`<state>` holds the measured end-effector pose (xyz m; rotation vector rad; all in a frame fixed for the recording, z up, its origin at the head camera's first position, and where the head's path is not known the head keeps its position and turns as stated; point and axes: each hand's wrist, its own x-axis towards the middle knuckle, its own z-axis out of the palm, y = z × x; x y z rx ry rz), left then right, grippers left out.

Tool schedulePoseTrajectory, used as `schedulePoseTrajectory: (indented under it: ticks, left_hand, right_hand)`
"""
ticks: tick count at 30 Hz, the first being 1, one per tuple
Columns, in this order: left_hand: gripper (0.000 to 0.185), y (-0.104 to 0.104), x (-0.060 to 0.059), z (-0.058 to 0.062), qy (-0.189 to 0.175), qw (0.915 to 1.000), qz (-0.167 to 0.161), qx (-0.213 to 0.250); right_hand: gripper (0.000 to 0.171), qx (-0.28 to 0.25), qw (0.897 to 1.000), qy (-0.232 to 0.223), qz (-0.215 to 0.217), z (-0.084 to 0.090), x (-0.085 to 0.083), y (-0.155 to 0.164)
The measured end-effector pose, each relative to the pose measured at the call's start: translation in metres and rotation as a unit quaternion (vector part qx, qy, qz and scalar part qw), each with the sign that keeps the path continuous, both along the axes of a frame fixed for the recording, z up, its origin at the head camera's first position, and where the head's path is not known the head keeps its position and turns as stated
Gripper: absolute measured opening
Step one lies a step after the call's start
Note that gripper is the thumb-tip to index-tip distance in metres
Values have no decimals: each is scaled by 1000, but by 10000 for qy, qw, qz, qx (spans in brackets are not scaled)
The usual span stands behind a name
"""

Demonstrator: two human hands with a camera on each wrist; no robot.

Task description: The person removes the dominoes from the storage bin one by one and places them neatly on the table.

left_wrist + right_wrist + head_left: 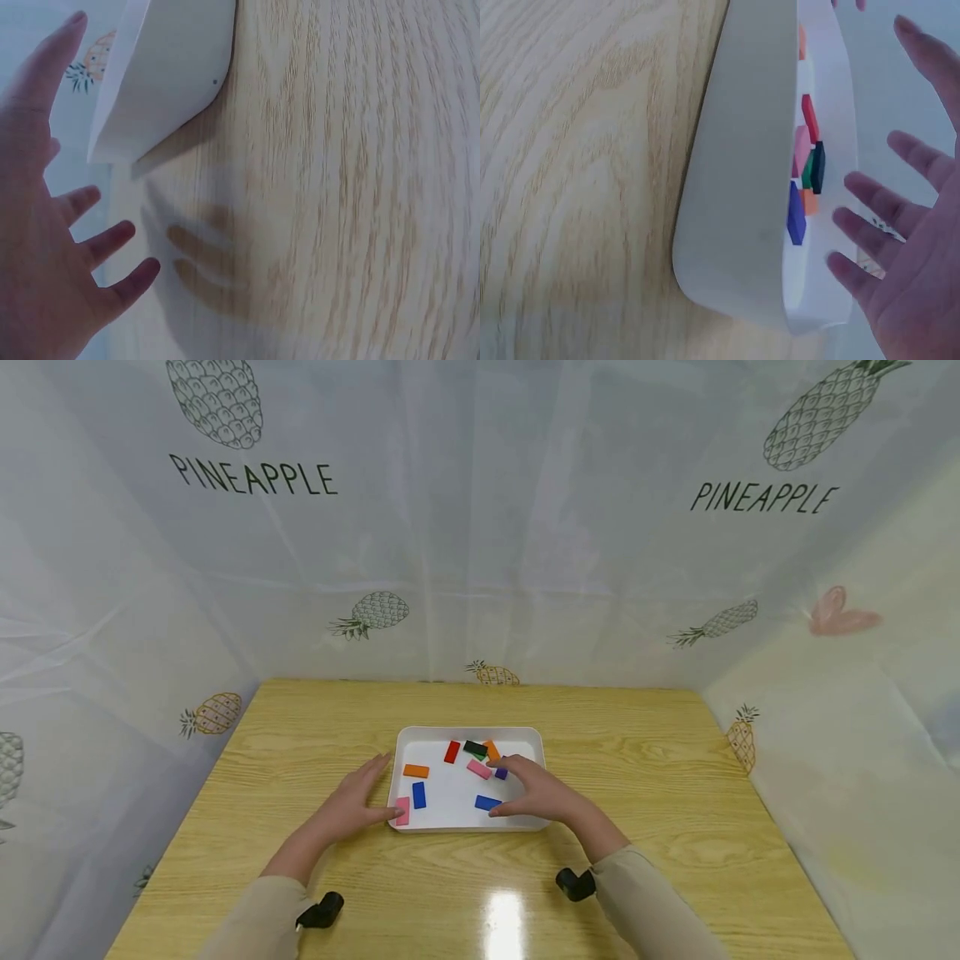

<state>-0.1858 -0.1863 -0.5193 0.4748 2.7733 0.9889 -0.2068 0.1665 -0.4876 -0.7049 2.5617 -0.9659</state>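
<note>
Our hands flank the white tray (468, 733) on the worktop (300, 735).
Left hand (352, 802) and right hand (536, 792) spread, fingers straight; coloured blocks (480, 768) between them.

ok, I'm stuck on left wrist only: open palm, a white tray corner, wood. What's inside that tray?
Observer: Small coloured blocks lie in the white tray: an orange block, a red block and others.
Operator: Is the left hand touching it?
Observer: The head view shows the left hand open at the tray's left edge, thumb tip at a pink block in the near-left corner; I can't tell whether it makes contact.
Operator: And the right?
Observer: The right hand is spread open over the tray's right side, fingers straight, holding nothing.
Operator: Anything else on the table?
Observer: On the wooden table I see only the tray and the person's forearms.
</note>
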Motion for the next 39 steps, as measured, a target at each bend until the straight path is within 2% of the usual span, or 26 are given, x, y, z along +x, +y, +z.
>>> schedulePoseTrajectory:
  ticks: [7,16,21,27,32,39]
  left_hand:
    - [105,4,0,-5,-285,9986,-39,440]
    - [107,7,1,-12,-720,9953,37,650]
    - [108,5,0,-15,-1165,9895,126,844]
    - [108,-3,-1,-18,-1592,9778,-21,1365]
    - [107,-5,0,-21,-1642,9724,-121,1654]
    - [105,-3,1,-26,-1693,9671,-24,1901]
  right_hand:
    - [72,-428,9975,-555,119,-6,-2,-8]
    - [59,-326,9962,-793,142,-15,-6,-10]
    - [55,-364,9938,-1036,195,-20,-13,-9]
    - [52,-368,9911,-1263,198,-23,-22,-11]
    - [48,-122,9907,-1339,194,-25,-25,-11]
    - [43,57,9916,-1287,133,-28,-24,-10]
